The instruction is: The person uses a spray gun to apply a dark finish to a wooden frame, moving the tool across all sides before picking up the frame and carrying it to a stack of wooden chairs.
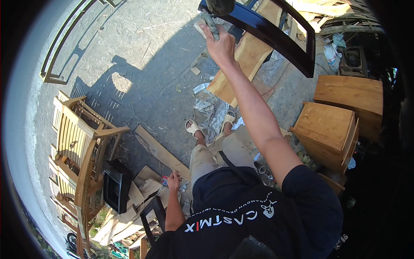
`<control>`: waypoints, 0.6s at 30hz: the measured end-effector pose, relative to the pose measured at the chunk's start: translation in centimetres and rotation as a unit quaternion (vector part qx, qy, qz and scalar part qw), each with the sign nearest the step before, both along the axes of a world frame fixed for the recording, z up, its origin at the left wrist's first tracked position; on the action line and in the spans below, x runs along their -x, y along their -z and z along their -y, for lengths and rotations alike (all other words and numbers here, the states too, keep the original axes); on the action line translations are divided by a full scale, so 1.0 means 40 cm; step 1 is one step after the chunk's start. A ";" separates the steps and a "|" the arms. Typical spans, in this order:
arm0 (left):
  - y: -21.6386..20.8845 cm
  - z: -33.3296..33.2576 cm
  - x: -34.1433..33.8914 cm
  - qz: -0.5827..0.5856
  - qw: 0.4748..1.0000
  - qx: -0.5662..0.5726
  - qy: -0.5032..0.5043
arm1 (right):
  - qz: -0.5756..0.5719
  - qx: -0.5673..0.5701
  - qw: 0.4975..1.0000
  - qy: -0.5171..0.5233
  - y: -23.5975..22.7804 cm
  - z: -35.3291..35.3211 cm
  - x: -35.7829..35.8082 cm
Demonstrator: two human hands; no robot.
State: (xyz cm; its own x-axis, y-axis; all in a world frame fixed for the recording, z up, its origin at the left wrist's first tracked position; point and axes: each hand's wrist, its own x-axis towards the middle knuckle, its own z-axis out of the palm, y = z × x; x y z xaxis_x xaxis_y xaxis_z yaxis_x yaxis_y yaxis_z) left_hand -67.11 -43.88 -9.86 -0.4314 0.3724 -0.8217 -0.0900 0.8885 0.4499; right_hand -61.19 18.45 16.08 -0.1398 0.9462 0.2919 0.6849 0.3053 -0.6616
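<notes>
My right arm reaches far forward, and my right hand [221,46] is closed around the stained grey handle of what looks like a spray gun [210,26]. A dark round cup [220,6] shows just beyond it, cut by the top edge. Close to the tool is a glossy dark-brown wooden frame [263,31] with a curved wide rail. My left hand [174,181] hangs low by my left side, its fingers loosely bent and slightly apart, with nothing visible in them. A small red and blue object [164,180] lies beside it.
Raw wooden boards [241,60] lie ahead, under and beside the frame. Two brown wooden cabinets [330,123] stand right. Slatted wooden benches [73,134], a black box-like frame [115,185] and a long plank [161,151] are left. Crumpled plastic [211,108] lies around my sandals.
</notes>
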 end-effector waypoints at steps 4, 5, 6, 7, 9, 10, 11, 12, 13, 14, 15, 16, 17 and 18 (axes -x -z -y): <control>0.040 0.013 0.013 0.028 0.999 0.025 -0.014 | -0.020 -0.002 1.000 0.020 0.007 0.001 -0.034; 0.039 0.010 0.016 0.034 0.999 0.025 -0.013 | -0.024 -0.003 0.999 0.031 0.016 0.009 -0.046; 0.038 0.007 0.017 0.039 0.999 0.026 -0.011 | -0.026 -0.014 0.999 0.043 0.019 0.018 -0.073; 0.037 0.003 0.018 0.044 0.999 0.027 -0.010 | -0.024 -0.002 0.998 0.063 0.022 0.026 -0.103; 0.036 -0.001 0.023 0.058 0.998 0.022 -0.014 | -0.022 0.027 0.995 0.099 0.036 0.042 -0.162; 0.035 -0.003 0.026 0.065 0.998 0.021 -0.017 | -0.024 0.031 0.993 0.111 0.042 0.051 -0.190; 0.033 -0.006 0.032 0.058 0.998 0.022 -0.004 | -0.025 0.035 0.991 0.125 0.044 0.062 -0.218; 0.029 -0.013 0.036 0.051 0.998 0.022 0.009 | -0.027 0.037 0.989 0.138 0.047 0.070 -0.243; 0.026 -0.021 0.039 0.045 0.999 0.022 0.022 | -0.033 0.020 0.989 0.144 0.052 0.077 -0.262; 0.016 -0.039 0.044 0.048 0.998 0.018 0.027 | -0.038 0.001 0.987 0.154 0.061 0.086 -0.289; 0.000 -0.055 0.050 0.049 0.998 0.017 0.029 | -0.044 -0.015 0.986 0.162 0.065 0.094 -0.308; -0.018 -0.070 0.057 0.051 0.998 0.015 0.033 | -0.038 -0.004 0.982 0.184 0.069 0.101 -0.327; -0.023 -0.075 0.063 0.041 0.998 0.012 0.041 | -0.038 0.019 0.980 0.194 0.063 0.109 -0.343; -0.028 -0.080 0.070 0.031 0.998 0.009 0.050 | -0.039 0.042 0.977 0.204 0.055 0.118 -0.360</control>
